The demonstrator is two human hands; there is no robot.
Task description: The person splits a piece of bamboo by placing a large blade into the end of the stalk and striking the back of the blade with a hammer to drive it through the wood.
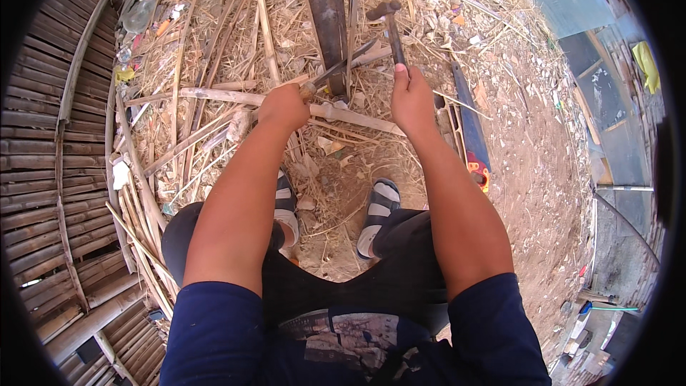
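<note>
1. While our left hand (284, 107) is closed round the wooden handle of a knife (330, 73), the blade points away and rightward from it, its long axis slanting across the gap between our hands.
2. Our right hand (413, 100) grips a hammer (394, 39) by the handle, thumb laid along it; the head is farther off than the blade's tip, the shaft just beside that tip and to its right.
3. The dark post (325, 14) is beyond our hands and between them, long axis running up the view, its foot nearer our left hand; a thin strip (353, 7) runs along its right side.
4. The blade meets post and strip near their foot, though from above we cannot tell whether it bites in or merely crosses.
5. On the ground (529, 143), a pale pole (218, 95) lies crosswise past our left hand; a saw (471, 111) lies lengthwise beyond our right hand, towards the ground's right edge. A slatted wall (32, 143) borders the left edge.
6. We count two hands, one knife, one hammer, one post, one thin strip, one pale pole, one saw and two sandalled feet (379, 211); the loose straw is past counting.
</note>
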